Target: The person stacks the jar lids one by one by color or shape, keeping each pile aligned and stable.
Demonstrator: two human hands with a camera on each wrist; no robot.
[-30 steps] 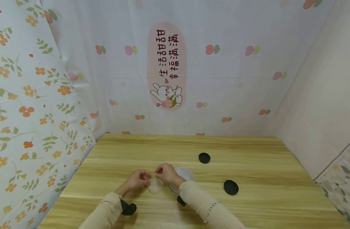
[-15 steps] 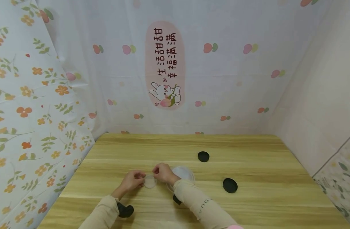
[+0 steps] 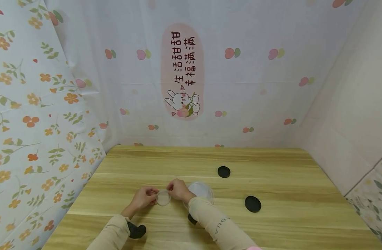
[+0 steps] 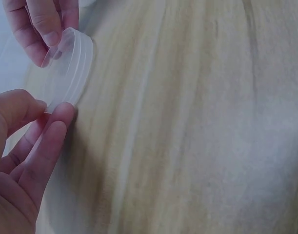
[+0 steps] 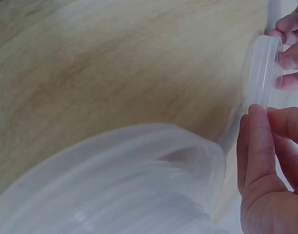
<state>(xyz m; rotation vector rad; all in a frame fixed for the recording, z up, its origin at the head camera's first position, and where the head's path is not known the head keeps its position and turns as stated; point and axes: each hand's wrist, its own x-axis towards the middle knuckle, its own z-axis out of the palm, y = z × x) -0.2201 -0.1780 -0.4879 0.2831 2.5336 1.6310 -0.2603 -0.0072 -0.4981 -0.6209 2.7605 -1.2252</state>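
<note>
Both hands pinch a small, clear, shallow round plastic lid (image 3: 163, 198) with a ridged rim. My left hand (image 3: 144, 197) holds its left edge between thumb and fingers. On the opposite edge, thumb and fingertips of my right hand (image 3: 178, 190) grip the rim. In the left wrist view the lid (image 4: 73, 68) stands tilted, close over the wooden table. From the right wrist, its ridged side (image 5: 263, 73) shows between the two hands.
Larger clear round plastic pieces (image 3: 201, 189), seemingly nested, lie beside the right wrist; their ridged rims (image 5: 139, 161) loom close in the right wrist view. Two black round lids (image 3: 224, 172) lie further right on the wooden table (image 3: 287, 180). Patterned cloth hangs behind.
The clear lid has shifted slightly left and away from the body. Fingers of both hands have come onto its rim. During the last half second the hands have hardly moved.
</note>
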